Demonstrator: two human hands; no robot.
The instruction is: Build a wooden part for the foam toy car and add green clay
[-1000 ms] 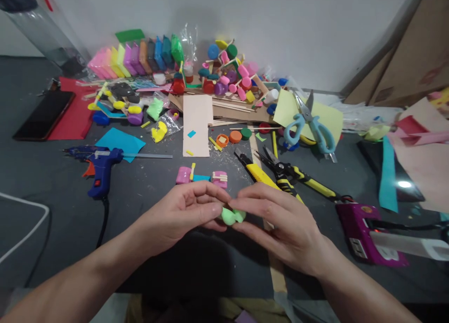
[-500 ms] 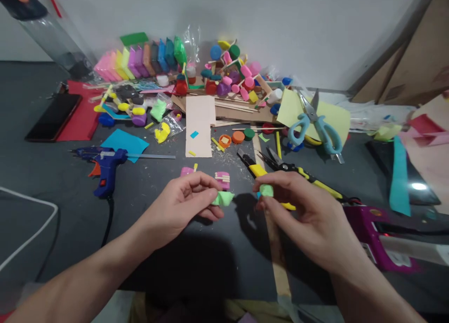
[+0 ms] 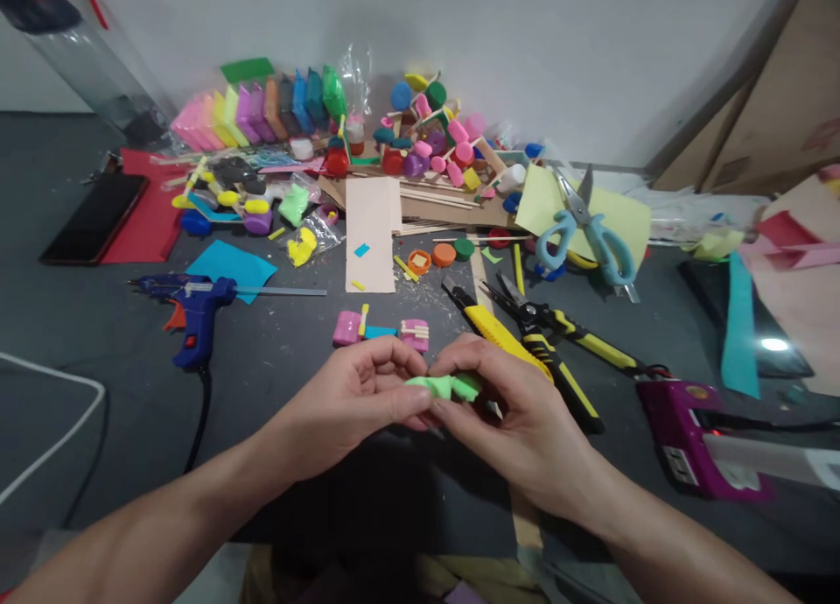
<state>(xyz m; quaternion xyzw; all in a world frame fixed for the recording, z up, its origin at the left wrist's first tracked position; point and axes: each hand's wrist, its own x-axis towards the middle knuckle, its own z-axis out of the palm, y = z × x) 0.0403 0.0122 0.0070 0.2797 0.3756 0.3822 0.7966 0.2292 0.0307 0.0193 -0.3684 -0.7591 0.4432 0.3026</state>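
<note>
Soft light-green modelling clay (image 3: 433, 387) is pinched between the fingers of both hands above the dark table. My left hand (image 3: 367, 385) grips its left part, thumb on top. My right hand (image 3: 505, 403) is closed on its right end, so the two hands nearly touch. Whether the clay is one piece or two pressed together, I cannot tell. Just beyond the fingers lies a small model with pink bottle-cap wheels (image 3: 346, 328), a blue strip (image 3: 381, 333) and a yellow stick; my hands partly cover it.
To the left rests a blue glue gun (image 3: 200, 311). A yellow utility knife (image 3: 499, 333), pliers (image 3: 551, 333) and blue-handled scissors (image 3: 584, 228) lie right. Clay packets (image 3: 262, 109) line the wall beside a pile of caps and sticks. A purple device (image 3: 689, 438) sits at far right.
My right hand has moved left, bringing its green clay against the clay in my left hand. The pink-wheeled model and the utility knife are now less covered.
</note>
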